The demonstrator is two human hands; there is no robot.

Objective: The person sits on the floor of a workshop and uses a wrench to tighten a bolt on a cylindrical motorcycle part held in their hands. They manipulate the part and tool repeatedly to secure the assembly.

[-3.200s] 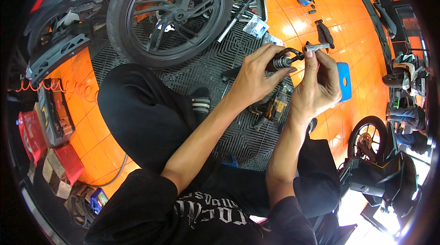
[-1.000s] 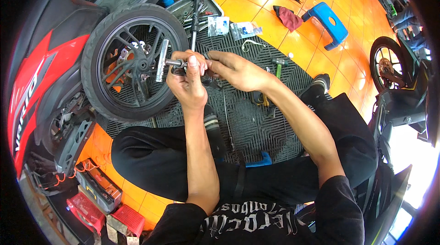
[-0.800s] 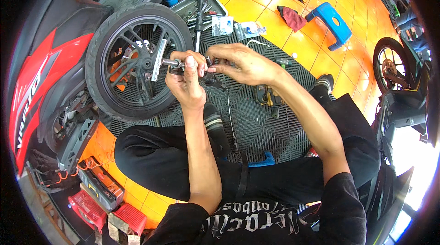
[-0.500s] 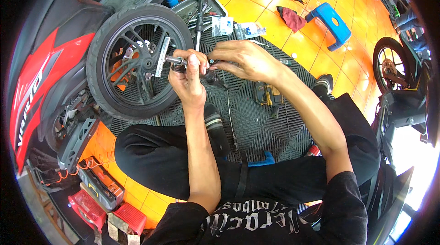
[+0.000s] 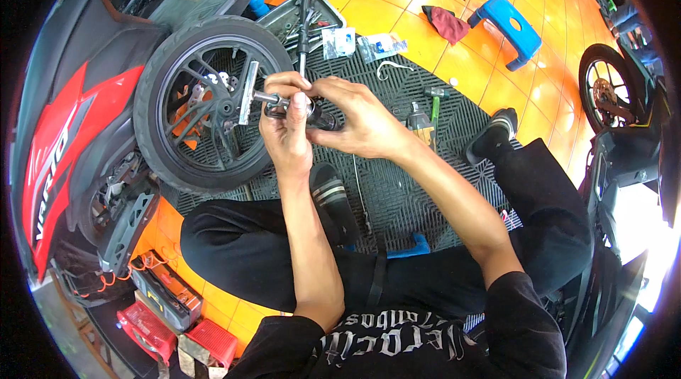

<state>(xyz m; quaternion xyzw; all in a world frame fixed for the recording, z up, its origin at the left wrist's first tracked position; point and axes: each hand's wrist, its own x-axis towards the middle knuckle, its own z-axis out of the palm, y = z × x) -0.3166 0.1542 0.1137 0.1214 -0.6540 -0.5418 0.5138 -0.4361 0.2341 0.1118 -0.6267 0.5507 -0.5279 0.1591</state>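
My left hand (image 5: 286,127) is closed round a metal part with a flat silver bar across one end (image 5: 249,92), its thumb pointing up along it. My right hand (image 5: 363,122) curls round the dark, rounded end (image 5: 323,120) of the same part. Fingers hide most of its middle, so its exact kind is unclear. The silver crossbar overlaps the view of a motorcycle wheel (image 5: 157,95) with a black tyre and dark spokes, at the left. A dark rod with a bright lower section (image 5: 303,38) runs from the tool tray toward my hands.
A tool tray (image 5: 342,19) and small plastic packets (image 5: 339,42) lie beyond. On the black mat (image 5: 397,194) are a green-handled hammer (image 5: 436,99) and a bottle (image 5: 418,122). A red-and-black motorcycle (image 5: 78,138) stands left; a blue stool (image 5: 507,31) stands far right.
My right hand has shifted from a pinch at the part's near side to a wider curl round its dark end. The hammer and bottle show more now. My right foot has moved left.
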